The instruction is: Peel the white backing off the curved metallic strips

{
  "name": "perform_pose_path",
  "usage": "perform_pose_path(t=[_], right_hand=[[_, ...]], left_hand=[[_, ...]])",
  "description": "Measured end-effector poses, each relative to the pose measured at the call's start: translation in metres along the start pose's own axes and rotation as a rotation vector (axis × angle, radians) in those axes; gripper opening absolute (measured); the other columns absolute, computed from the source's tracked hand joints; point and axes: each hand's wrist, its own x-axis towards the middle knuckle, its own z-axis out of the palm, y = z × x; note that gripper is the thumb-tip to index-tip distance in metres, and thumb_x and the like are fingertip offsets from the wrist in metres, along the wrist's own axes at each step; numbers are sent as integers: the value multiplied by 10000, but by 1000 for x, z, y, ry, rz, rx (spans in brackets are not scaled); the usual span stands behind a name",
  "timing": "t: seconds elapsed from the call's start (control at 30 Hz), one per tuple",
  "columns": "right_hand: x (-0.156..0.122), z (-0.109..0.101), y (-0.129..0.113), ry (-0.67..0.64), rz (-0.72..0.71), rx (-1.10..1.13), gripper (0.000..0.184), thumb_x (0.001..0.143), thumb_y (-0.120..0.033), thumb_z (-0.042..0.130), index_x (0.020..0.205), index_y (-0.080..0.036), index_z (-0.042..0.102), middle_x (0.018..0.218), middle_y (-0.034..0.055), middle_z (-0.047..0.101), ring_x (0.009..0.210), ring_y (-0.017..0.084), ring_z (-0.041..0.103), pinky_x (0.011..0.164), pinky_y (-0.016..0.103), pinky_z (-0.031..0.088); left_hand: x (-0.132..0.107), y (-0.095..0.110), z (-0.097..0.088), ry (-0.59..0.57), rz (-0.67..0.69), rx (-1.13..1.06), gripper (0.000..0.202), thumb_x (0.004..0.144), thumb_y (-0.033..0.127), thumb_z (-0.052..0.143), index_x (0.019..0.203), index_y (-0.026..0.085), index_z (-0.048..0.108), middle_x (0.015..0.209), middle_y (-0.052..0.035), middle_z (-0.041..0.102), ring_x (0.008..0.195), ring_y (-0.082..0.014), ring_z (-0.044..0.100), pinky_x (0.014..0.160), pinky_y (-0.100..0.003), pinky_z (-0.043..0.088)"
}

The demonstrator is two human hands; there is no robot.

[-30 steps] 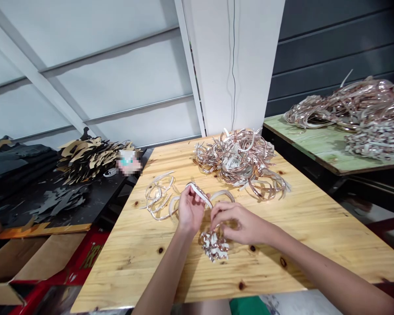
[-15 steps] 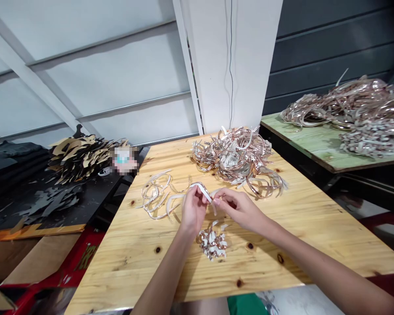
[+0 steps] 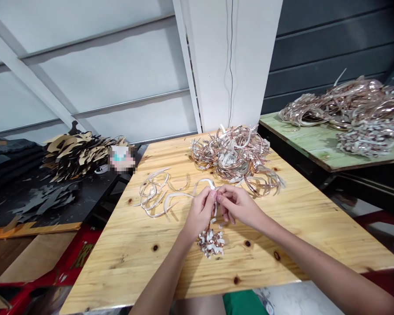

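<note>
A pine worktable (image 3: 124, 262) occupies the centre of the view. Beyond it at right, a green-topped board (image 3: 302, 146) bears heaps of copper-toned strips (image 3: 344, 105). At lower left, a red crate (image 3: 75, 258) holds flat cardboard sheets. The pine top carries a large strip heap (image 3: 231, 157), a loose pale bundle (image 3: 154, 194) and a small crumpled cluster (image 3: 210, 243). The left hand (image 3: 201, 213) and right hand (image 3: 238, 205) are closed to fingertip pinches, meeting on one pale strip (image 3: 203, 181), which runs from the loose bundle to the hands and lies just above the small cluster.
</note>
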Motion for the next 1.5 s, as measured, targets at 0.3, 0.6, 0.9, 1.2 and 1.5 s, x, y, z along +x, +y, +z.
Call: perform_pose_path(t=[0.3, 0.6, 0.9, 1.2, 1.5], right_hand=[[0, -4, 2, 11, -37, -37, 253, 967, -452, 600, 987, -200, 582, 646, -25, 659, 459, 160, 675, 335, 207, 503], [2, -6, 8, 73, -36, -46, 155, 927, -350, 639, 895, -209, 582, 621, -15, 692, 511, 201, 719, 466, 293, 613], [2, -8, 4, 20, -33, -22, 276, 961, -468, 610, 942, -195, 580, 696, 7, 704, 578, 189, 734, 574, 319, 646], [1, -2, 11, 112, -64, -55, 172, 926, -382, 657, 937, -218, 605, 749, -1, 672, 669, 206, 747, 657, 356, 663], [4, -5, 8, -4, -58, 72, 284, 943, -472, 656, 1002, -202, 589, 770, -5, 670, 693, 184, 750, 685, 344, 669]], left_hand=[[-2, 5, -5, -61, 18, 112, 360, 1062, 455, 388, 821, 206, 487, 634, 37, 505, 584, -127, 485, 592, -261, 381], [-1, 7, -7, -110, 63, 296, 353, 1071, 419, 363, 793, 216, 441, 613, 54, 480, 558, -119, 450, 612, -268, 352], [-1, 6, -7, -93, 45, 243, 359, 1065, 443, 374, 803, 219, 473, 587, 50, 479, 538, -126, 439, 590, -263, 352], [-1, 8, -3, -31, 62, 248, 372, 1063, 448, 372, 791, 216, 475, 604, 43, 484, 566, -130, 459, 616, -265, 366], [-2, 3, -5, -21, 29, 164, 364, 1064, 462, 374, 816, 212, 469, 593, 53, 465, 539, -118, 426, 582, -261, 343]])
